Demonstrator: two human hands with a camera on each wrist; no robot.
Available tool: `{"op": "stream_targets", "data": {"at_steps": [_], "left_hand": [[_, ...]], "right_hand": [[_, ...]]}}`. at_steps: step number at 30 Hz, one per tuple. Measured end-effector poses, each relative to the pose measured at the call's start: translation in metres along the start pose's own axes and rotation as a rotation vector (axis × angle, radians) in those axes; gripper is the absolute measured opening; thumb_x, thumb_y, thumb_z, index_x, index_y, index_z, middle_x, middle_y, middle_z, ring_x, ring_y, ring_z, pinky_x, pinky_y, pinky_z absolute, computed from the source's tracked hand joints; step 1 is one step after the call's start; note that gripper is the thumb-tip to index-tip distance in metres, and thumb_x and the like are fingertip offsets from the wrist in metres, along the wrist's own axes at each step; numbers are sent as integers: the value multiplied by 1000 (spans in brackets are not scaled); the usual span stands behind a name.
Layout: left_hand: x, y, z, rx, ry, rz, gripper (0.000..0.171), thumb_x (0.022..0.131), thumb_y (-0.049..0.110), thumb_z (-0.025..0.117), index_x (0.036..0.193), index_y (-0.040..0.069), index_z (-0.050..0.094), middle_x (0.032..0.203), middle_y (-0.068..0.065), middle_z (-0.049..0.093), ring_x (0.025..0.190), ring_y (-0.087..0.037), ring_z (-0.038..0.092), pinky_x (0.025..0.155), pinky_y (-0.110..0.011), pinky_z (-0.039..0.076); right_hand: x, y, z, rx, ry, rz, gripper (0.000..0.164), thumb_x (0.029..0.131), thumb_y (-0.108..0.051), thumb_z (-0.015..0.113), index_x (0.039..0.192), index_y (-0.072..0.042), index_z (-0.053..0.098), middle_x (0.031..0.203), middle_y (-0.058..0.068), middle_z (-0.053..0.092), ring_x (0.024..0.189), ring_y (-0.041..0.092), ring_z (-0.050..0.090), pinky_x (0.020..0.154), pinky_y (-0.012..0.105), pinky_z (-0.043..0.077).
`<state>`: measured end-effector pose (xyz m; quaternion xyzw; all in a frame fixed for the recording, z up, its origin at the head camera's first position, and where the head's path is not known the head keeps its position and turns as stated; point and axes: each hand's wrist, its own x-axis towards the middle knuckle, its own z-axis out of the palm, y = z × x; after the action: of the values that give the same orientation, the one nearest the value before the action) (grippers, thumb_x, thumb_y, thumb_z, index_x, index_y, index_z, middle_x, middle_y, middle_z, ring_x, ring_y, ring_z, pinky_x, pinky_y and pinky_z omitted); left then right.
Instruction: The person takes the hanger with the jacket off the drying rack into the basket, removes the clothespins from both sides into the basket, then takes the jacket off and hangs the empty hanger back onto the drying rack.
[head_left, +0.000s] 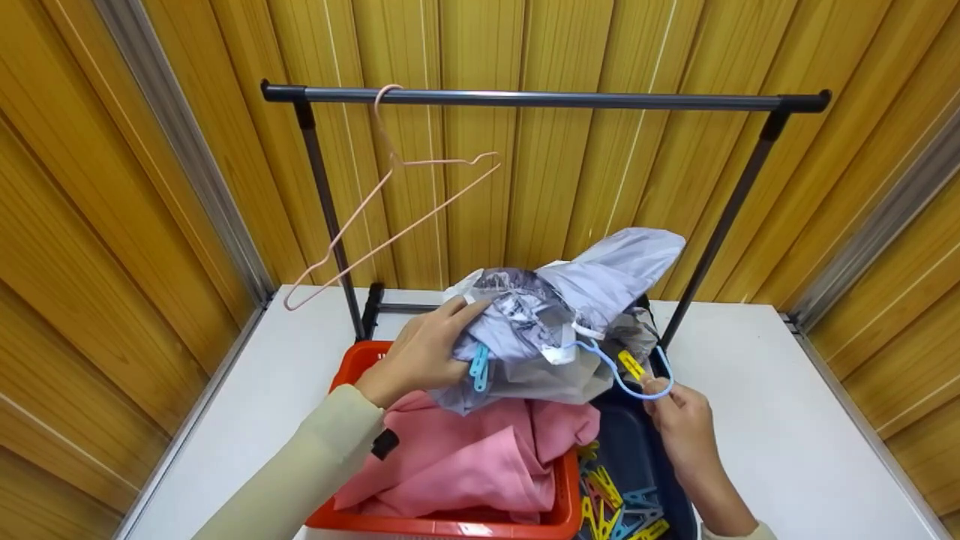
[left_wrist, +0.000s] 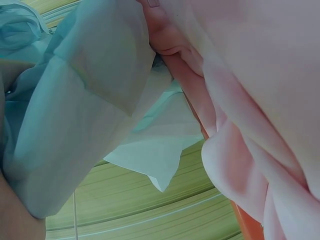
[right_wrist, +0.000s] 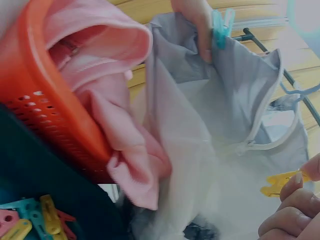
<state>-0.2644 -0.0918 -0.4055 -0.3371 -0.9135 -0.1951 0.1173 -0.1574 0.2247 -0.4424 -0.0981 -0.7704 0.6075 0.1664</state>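
My left hand (head_left: 424, 349) grips a light grey printed garment (head_left: 600, 281) above the red basket. A light blue clothespin (head_left: 478, 367) is clipped on the garment's edge by the left fingers. From the garment's opening sticks out the hook of a blue hanger (head_left: 619, 375); the rest of it is hidden in the cloth. My right hand (head_left: 686, 420) pinches a yellow clothespin (right_wrist: 282, 183) between thumb and finger, right beside the hook. Whether these fingers touch the hook, I cannot tell. In the left wrist view, the grey cloth (left_wrist: 85, 115) hides most of the left hand.
A red basket (head_left: 450, 527) holds a pink garment (head_left: 480, 457). To its right, a dark bin (head_left: 626, 427) contains several coloured clothespins (head_left: 637, 517). Behind stands a black rack (head_left: 562, 99) with a pink hanger (head_left: 382, 176) on its bar. Wood-patterned walls (head_left: 112, 262) enclose the white table (head_left: 750, 390).
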Motion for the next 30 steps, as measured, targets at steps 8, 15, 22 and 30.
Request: {"op": "stream_targets", "data": {"at_steps": [8,15,22,30], "left_hand": [[0,1,0,-13,8,0,81,72,23,67,147,31,38,130,-2,54,81,-16,55,66,-29,47],[-1,1,-1,-2,-2,-11,78,74,23,65,147,29,39,128,-4,54,79,-17,53,65,-28,46],[-2,2,-2,-7,-11,-22,79,73,22,64,148,29,38,129,-5,53,78,-17,52,64,-29,45],[-2,2,-1,12,15,-2,77,73,20,64,146,27,41,117,-3,54,75,-16,50,62,-29,43]], "right_hand": [[-5,15,-2,-84,-62,68,39,99,-16,53,65,3,55,50,-5,35,44,5,32,45,24,31],[-7,21,-4,-125,-71,106,39,96,-15,53,63,6,52,47,-5,34,44,7,32,45,24,29],[-7,29,-6,-262,-100,112,47,96,-31,59,62,1,52,51,-5,37,49,9,37,51,25,33],[-9,33,-7,-336,-140,107,45,90,-35,67,59,-5,52,49,-5,40,46,8,36,47,23,32]]}}
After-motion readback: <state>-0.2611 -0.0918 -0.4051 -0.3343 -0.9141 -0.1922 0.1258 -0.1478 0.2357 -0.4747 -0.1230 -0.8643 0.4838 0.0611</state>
